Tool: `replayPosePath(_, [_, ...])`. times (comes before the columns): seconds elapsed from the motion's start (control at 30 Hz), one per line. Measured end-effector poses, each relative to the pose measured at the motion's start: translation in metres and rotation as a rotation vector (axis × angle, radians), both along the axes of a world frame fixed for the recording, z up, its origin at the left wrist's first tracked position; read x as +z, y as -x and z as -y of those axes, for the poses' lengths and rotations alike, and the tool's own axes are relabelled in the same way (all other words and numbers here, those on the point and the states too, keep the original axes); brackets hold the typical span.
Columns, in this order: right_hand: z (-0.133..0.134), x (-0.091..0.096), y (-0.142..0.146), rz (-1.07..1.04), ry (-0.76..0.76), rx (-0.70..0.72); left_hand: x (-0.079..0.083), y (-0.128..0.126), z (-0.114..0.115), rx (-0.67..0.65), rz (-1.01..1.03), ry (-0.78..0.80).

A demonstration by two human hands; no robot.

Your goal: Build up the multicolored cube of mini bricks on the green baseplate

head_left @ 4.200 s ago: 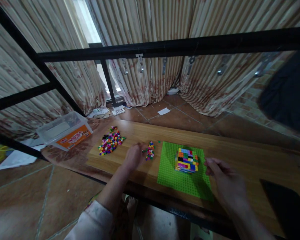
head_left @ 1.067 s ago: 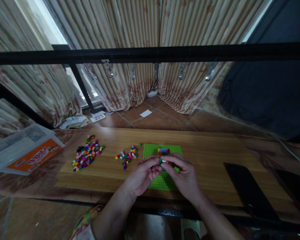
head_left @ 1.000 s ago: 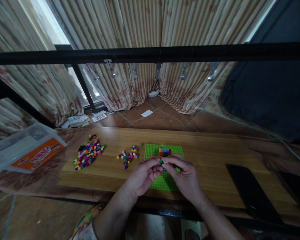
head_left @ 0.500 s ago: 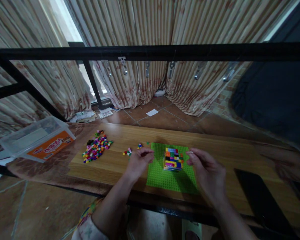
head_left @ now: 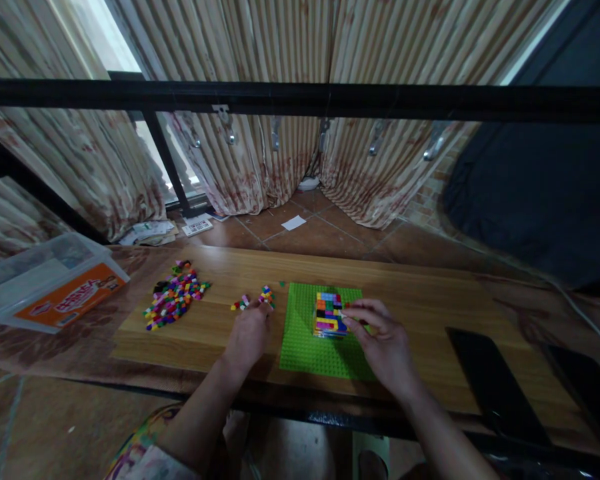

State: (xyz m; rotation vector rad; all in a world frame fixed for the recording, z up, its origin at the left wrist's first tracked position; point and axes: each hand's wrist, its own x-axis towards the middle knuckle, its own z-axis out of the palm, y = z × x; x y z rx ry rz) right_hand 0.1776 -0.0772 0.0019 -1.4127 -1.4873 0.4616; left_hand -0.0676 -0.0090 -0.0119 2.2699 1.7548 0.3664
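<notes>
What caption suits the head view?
Left hand at small brick pile, right hand beside brick stack on green baseplate.

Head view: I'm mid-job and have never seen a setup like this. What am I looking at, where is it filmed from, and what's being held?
There is no machine here: these are a person's bare hands, seen by one camera worn on the head, looking forward and down. On the wooden board lies a green baseplate bearing a block of coloured bricks. To its left are a small brick pile and a larger brick pile; to its right, a dark flat object. The left hand is at the small pile, its fingertips mostly hidden. The right hand has its fingertips at the block's right edge; whether they pinch a loose piece is too small to tell.
</notes>
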Motion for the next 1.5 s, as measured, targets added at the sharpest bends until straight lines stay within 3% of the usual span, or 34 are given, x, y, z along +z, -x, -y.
replayPosePath(0.27, [-0.005, -0.005, 0.005, 0.059, 0.019, -0.037, 0.000, 0.000, 0.000, -0.001, 0.023, -0.004])
replayPosePath(0.4, [-0.006, -0.005, 0.007, 0.055, 0.006, -0.051, 0.007, -0.002, 0.004, 0.016, 0.081, -0.055])
replayPosePath(0.53, [-0.006, -0.005, 0.007, 0.062, 0.004, -0.047, 0.023, -0.015, 0.017, -0.076, 0.412, -0.070])
replayPosePath(0.63, [-0.005, -0.005, 0.005, 0.021, 0.022, -0.043, 0.031, -0.032, 0.032, -0.183, 0.731, 0.037])
replayPosePath(0.73, [-0.005, -0.003, 0.003, -0.099, 0.036, -0.089, 0.034, -0.047, 0.043, -0.249, 0.874, 0.173])
replayPosePath(0.93, [-0.011, -0.006, 0.006, -0.360, 0.189, -0.239, 0.031, -0.060, 0.049, -0.249, 0.901, 0.301])
replayPosePath(1.17, [-0.014, -0.019, 0.014, -0.287, 0.224, -0.194, 0.031, -0.059, 0.046, -0.215, 0.934, 0.297])
replayPosePath(1.5, [-0.015, -0.021, 0.019, -0.356, 0.214, -0.164, 0.021, -0.046, 0.040, -0.234, 0.776, 0.173])
